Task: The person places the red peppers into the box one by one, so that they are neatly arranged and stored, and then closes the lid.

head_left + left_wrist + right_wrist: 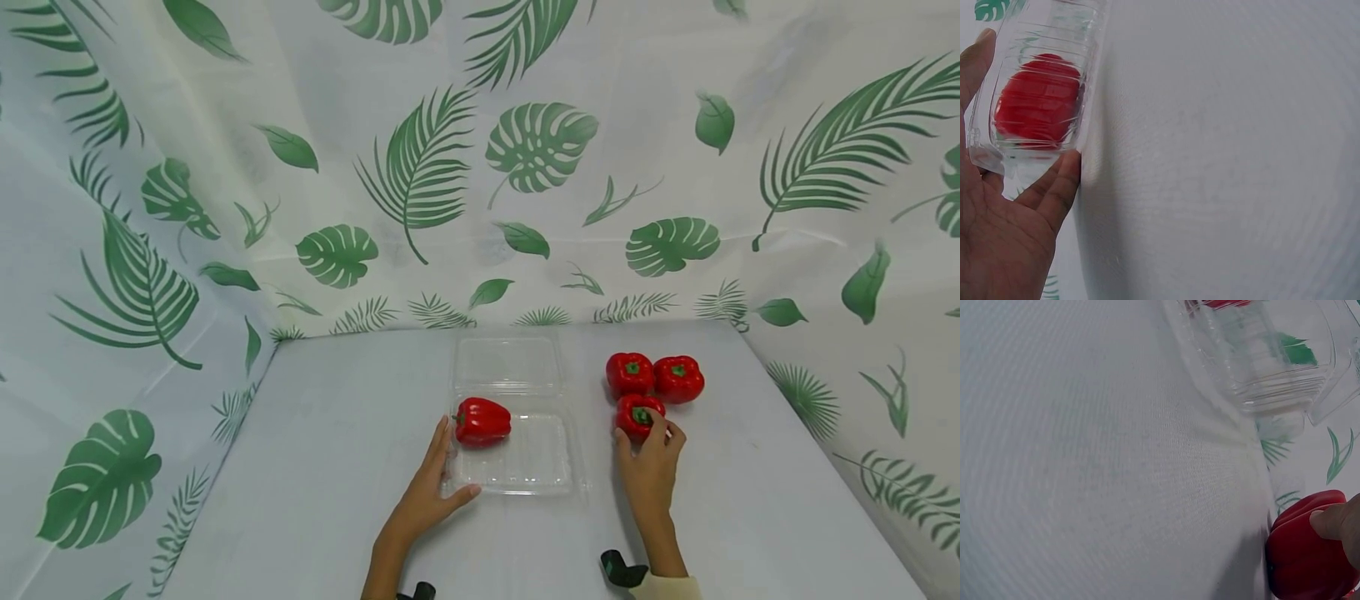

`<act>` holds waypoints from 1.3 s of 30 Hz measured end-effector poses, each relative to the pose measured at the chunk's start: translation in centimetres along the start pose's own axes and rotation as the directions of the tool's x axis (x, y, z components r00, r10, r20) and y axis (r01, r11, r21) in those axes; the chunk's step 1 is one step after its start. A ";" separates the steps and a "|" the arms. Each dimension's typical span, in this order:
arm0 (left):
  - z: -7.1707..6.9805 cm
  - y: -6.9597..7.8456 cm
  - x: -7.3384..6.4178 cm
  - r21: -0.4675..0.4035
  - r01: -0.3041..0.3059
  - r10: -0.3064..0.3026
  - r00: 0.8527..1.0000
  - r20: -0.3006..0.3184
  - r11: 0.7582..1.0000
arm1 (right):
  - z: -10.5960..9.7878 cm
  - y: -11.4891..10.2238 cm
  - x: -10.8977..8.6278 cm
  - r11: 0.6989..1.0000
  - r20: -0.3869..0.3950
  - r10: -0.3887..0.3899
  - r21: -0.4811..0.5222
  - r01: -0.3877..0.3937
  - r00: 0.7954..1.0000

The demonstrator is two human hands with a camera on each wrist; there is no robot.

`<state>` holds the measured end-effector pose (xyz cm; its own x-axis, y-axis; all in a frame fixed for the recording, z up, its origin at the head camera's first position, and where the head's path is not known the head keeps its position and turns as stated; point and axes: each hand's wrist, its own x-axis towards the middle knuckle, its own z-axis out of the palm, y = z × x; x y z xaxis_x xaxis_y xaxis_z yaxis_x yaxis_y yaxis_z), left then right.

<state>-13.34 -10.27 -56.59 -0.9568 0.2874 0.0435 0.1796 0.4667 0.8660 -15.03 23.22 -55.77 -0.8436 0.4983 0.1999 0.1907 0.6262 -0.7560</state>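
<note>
A clear plastic clamshell box (536, 454) lies opened on the table, its lid (507, 360) folded back away from the person. One red bell pepper (483, 422) rests on its side in the left part of the box. The left hand (427, 500) touches the box's left side, thumb at the near edge and fingers along the side; the left wrist view shows its fingertips (1071, 164) at the wall. To the right, the right hand (651, 471) grips the nearest red bell pepper (632, 427) from above, with its thumb (1329, 523) on the pepper's side.
Two more red bell peppers, one at left (628, 373) and one at right (678, 379), stand just behind the gripped one. The white table (322, 467) meets leaf-printed sheets (420, 283) at its back and sides.
</note>
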 end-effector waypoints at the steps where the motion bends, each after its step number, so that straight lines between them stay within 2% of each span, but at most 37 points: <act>1: 0.0 0.0 0.0 -0.002 0.002 -0.002 1.000 0.000 1.000 | 0.0 0.0 0.0 1.000 -0.002 -0.001 0.001 0.001 1.000; 15: -0.1 0.1 0.0 0.003 -0.009 0.009 1.000 -0.003 1.000 | 0.0 0.4 0.3 0.999 -0.020 -0.019 0.050 0.020 1.000; 27: 0.1 -0.3 -0.1 0.009 -0.023 0.024 1.000 -0.010 1.000 | -0.2 0.3 0.1 0.996 -0.033 0.007 0.086 -0.005 0.999; 32: 0.1 -0.2 -0.1 0.003 -0.019 0.019 1.000 -0.008 1.000 | -0.2 0.4 0.1 0.997 -0.013 0.030 0.066 -0.029 0.999; 39: 0.0 -0.2 -0.1 0.010 -0.017 0.017 1.000 -0.007 1.000 | 0.0 0.7 -0.1 0.995 -0.005 -0.005 0.100 0.005 1.000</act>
<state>-13.27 -10.36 -56.75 -0.9552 0.2895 0.0622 0.1984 0.4696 0.8603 -14.82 23.68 -56.30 -0.8418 0.4985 0.2068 0.1351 0.5656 -0.8135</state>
